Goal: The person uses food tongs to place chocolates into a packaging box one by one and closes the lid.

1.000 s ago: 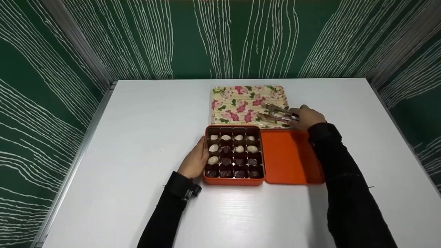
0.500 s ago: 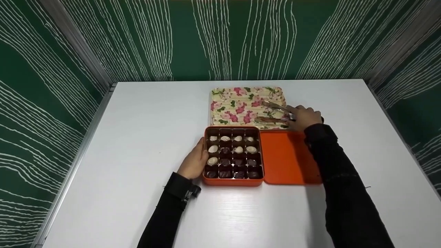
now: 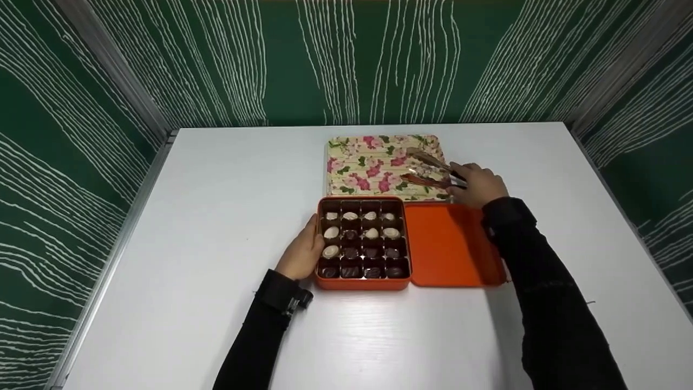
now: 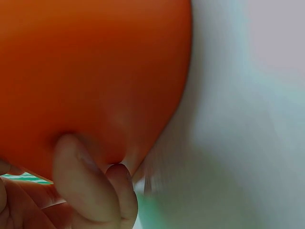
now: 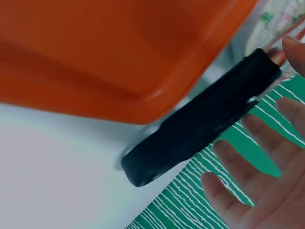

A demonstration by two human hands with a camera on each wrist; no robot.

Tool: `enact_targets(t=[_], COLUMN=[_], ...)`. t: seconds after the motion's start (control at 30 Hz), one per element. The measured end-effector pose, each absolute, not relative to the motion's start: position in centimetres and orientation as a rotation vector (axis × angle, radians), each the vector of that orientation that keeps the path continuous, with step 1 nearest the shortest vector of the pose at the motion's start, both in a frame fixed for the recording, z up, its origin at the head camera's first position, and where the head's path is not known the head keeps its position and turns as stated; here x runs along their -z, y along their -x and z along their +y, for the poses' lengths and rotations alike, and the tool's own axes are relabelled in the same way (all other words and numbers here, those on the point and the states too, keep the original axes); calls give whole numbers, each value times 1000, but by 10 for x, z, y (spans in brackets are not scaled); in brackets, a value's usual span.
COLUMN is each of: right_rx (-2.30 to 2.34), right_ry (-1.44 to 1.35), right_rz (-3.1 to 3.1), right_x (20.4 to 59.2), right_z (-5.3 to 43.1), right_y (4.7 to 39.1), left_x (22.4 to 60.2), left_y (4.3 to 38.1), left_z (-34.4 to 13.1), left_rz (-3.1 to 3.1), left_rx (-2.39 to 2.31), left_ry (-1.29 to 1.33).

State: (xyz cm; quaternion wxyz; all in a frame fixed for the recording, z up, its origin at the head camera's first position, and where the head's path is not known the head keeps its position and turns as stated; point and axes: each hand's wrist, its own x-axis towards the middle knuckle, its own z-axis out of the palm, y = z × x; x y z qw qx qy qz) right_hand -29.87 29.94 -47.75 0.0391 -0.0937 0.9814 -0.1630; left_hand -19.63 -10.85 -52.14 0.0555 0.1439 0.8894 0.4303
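Note:
An orange box (image 3: 363,284) stands mid-table, its dark compartments holding white and dark chocolates (image 3: 391,233). My left hand (image 3: 300,252) grips its left side, thumb by the rim; in the left wrist view fingertips (image 4: 86,176) press against the orange wall (image 4: 95,71). Behind the box and to its right, my right hand (image 3: 476,187) holds a pair of tongs (image 3: 427,182). The two arms of the tongs stand apart over a flowered tray (image 3: 346,157), with nothing between their tips. In the right wrist view a black handle (image 5: 205,114) runs past the loosely bent fingers.
An orange lid (image 3: 444,249) lies inside up against the box's right side, under my right forearm. White tabletop (image 3: 216,216) extends to both sides. Green walls with white streaks (image 3: 303,65) rise behind the table and at its sides.
The arms of the tongs have spread wider apart over the flowered tray than a second ago. The left hand stays at the box's side. The head view has shifted slightly.

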Motion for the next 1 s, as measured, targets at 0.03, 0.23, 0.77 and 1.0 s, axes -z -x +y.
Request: enact_targets(t=[0.03,0.23,0.77,1.0], right_rx=[538,855,1051,852], right_ry=[297,375,157,5], right_rz=[3012,3013,3164,3082], right_x=[476,461,477,488], right_z=[300,310,325,334], right_y=[297,274,199,198], left_x=[521,522,521,521], left_y=[196,197,196,195], left_z=[-109,-107,-108,-109], left_rz=[2700,2713,2714,2683], left_rx=[-1309,-1311,-1312,-1310], left_ry=[-443,-442,-424,-412])
